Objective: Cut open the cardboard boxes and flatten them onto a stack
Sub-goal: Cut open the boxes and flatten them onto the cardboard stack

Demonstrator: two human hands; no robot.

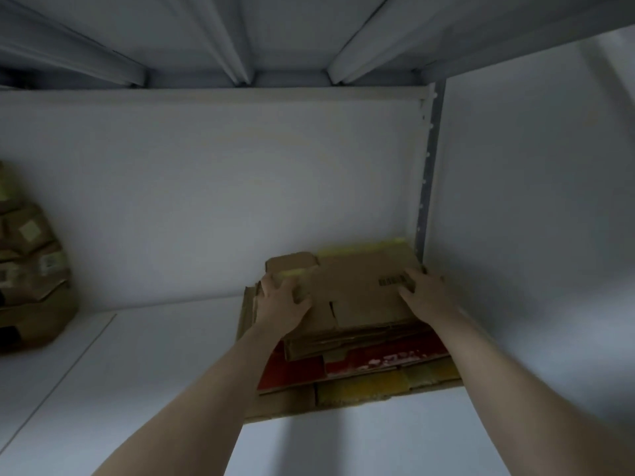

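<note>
- Two bare forearms reach in from the lower edge over a white shelf board (137,355).
- Stack of flattened cardboard sheets (378,338) lies on that board, in the back right corner. Its near edge shows a plain brown bottom layer, then a yellow printed sheet (364,386), then a red printed sheet (385,359) with white marks, blurred.
- Above these are several thin brown layers with ragged, uneven edges.
- Top piece is a flattened brown corrugated box (360,293). It is creased, has a short tear at its near edge and carries a dark barcode (391,280) towards the right.
- Left hand (280,302) has its fingers spread and pressing flat on the top piece's left flap, holding nothing.
- Right hand (424,290) has straight fingers laid flat beside the barcode, pressing down.
- Strip of yellow tape (360,250) runs along the top piece's far edge.
- Far left is a pile of brown taped cardboard boxes (31,269), well apart from the stack.
- Behind is a white back panel (206,201) and a grey perforated metal upright (426,187). Overhead is the ribbed underside of an upper shelf (240,29).
</note>
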